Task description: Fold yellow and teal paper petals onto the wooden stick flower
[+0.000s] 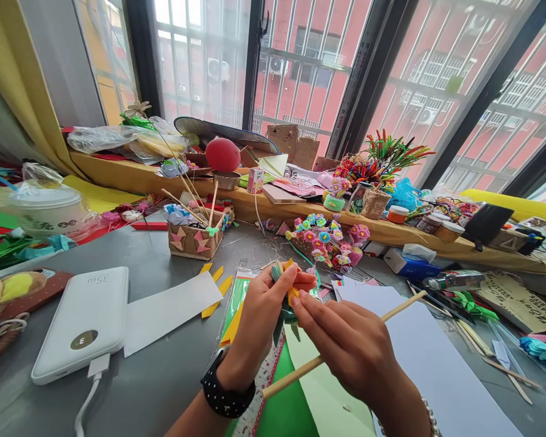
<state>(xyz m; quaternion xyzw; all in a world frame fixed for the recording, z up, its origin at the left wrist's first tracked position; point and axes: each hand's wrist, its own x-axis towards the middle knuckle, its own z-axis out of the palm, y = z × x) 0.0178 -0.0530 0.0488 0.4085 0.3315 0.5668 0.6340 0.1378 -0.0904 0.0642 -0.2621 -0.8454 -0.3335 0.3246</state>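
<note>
My left hand (261,318), with a black dotted watch at the wrist, is closed around a small folded paper piece (287,274) in yellow and green, pinching it between thumb and fingers. My right hand (346,343) meets it from the right, its fingertips pinched on a yellow bit of the same paper piece. A thin wooden stick (403,307) runs diagonally under my right hand, from lower left to upper right. Both hands hover above green paper sheets (295,406) on the grey table (164,376).
A white power bank (84,321) with a cable lies at the left beside a white sheet (170,309). Yellow paper strips (216,288), a cardboard basket of sticks (195,240), a paper flower bunch (325,240), a red balloon (222,155) and craft clutter fill the back ledge. White paper (437,370) lies at the right.
</note>
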